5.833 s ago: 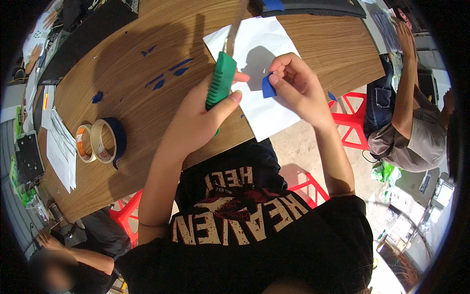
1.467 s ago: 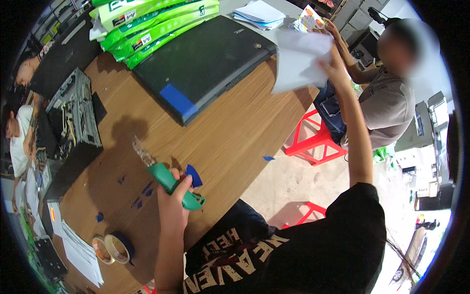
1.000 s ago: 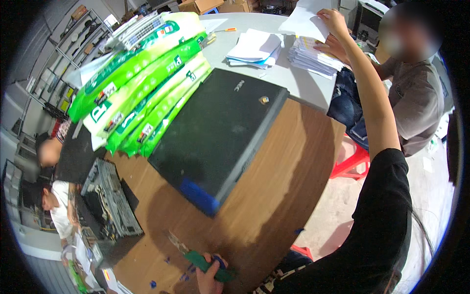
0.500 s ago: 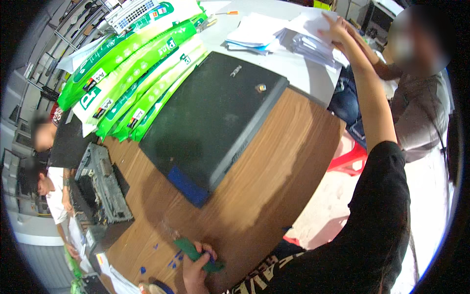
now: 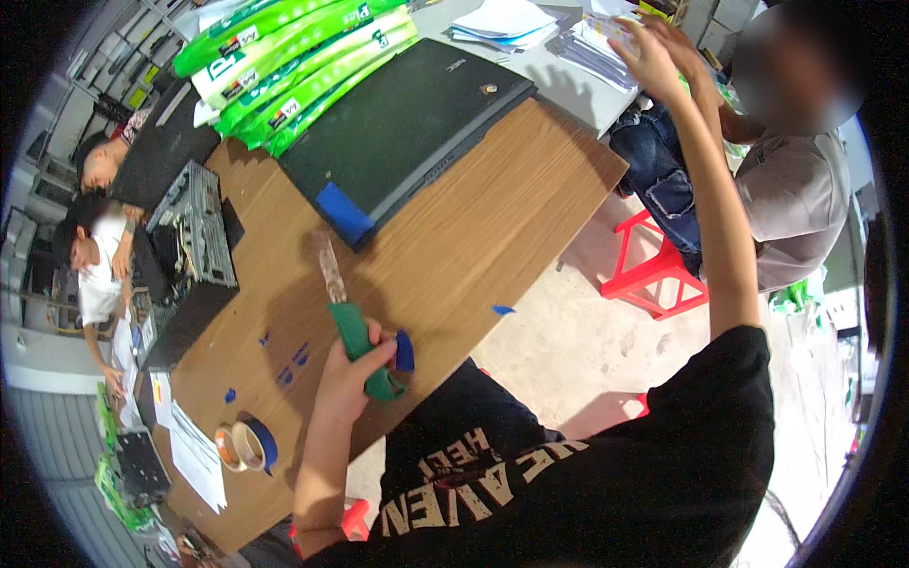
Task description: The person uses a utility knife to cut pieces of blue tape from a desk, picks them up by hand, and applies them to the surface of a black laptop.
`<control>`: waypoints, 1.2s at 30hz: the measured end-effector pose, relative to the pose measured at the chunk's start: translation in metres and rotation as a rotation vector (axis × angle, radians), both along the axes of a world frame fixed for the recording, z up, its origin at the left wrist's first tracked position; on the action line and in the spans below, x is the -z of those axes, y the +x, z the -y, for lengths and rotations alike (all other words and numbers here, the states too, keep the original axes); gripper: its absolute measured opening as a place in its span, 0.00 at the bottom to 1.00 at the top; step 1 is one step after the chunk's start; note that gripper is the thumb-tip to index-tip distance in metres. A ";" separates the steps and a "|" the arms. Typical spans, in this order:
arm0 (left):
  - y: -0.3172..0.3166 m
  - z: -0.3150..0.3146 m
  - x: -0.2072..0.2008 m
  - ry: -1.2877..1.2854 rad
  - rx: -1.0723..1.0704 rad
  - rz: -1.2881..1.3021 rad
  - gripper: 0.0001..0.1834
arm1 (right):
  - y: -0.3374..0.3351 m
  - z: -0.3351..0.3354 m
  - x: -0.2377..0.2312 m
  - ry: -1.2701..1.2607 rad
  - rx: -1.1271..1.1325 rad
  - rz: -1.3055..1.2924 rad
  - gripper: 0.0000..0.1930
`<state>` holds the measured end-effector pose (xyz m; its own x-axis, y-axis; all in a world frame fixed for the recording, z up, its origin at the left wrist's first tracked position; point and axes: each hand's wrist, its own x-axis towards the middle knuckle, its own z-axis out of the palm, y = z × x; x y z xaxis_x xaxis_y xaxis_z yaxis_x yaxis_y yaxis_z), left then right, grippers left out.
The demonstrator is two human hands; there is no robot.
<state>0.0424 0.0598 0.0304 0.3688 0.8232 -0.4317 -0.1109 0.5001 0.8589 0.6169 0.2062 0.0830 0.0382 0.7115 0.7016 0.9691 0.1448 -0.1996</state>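
A green-handled knife [image 5: 355, 331] and a blue tape scrap [image 5: 404, 350] are gripped in the left hand [image 5: 355, 374] over the tabletop [image 5: 492, 227]. Farther off lie a dark laptop [image 5: 407, 123] and long green packages [image 5: 294, 62]. White papers [image 5: 601, 43] are touched by the right hand [image 5: 653, 52], fingers spread.

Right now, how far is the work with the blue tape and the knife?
Done: small blue tape pieces already lie on the wooden table. In hand: the left hand grips a green-handled knife with a blue piece; the right hand reaches to the paper stack. Left: tape rolls remain.
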 end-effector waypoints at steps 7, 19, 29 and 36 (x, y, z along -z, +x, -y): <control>0.025 0.006 -0.011 0.013 -0.045 0.131 0.11 | -0.311 0.190 -0.003 -0.593 -0.818 -0.109 0.24; 0.001 -0.002 -0.018 0.133 -0.069 0.268 0.08 | -0.347 0.149 0.034 -0.488 -0.583 -0.673 0.28; -0.057 -0.065 0.007 -0.052 -0.444 0.259 0.15 | -0.246 -0.115 0.077 -0.279 0.179 0.183 0.22; -0.027 -0.140 0.007 0.078 -0.676 0.344 0.18 | -0.201 -0.205 0.096 -0.506 0.210 -0.151 0.35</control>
